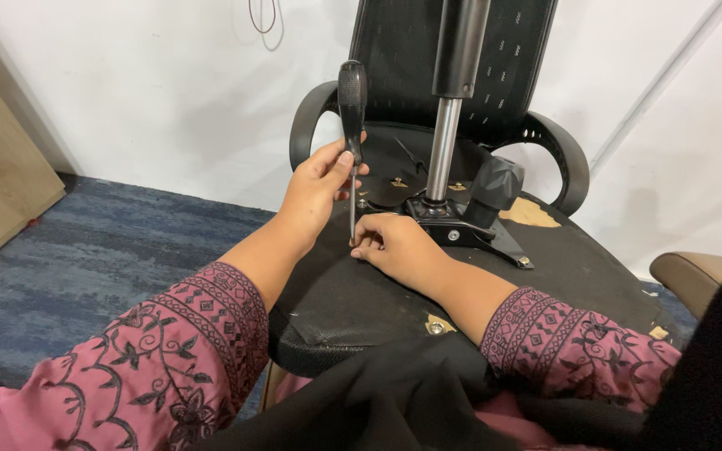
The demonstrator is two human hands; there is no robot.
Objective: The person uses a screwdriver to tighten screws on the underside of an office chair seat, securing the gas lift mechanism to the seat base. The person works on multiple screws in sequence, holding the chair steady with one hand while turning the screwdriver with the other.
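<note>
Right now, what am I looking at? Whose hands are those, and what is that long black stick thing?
The camera sits on a person's head and looks down, so you see that person's own two arms in pink patterned sleeves. In front lies an office chair turned upside down, its underside facing up, on a blue carpet. A shiny metal post rises from the metal plate in the middle. The long black stick is a screwdriver. The left hand holds its handle upright, tip down on the chair's underside. The right hand rests there, fingers pinched around the tip. What they pinch is too small to tell.
</note>
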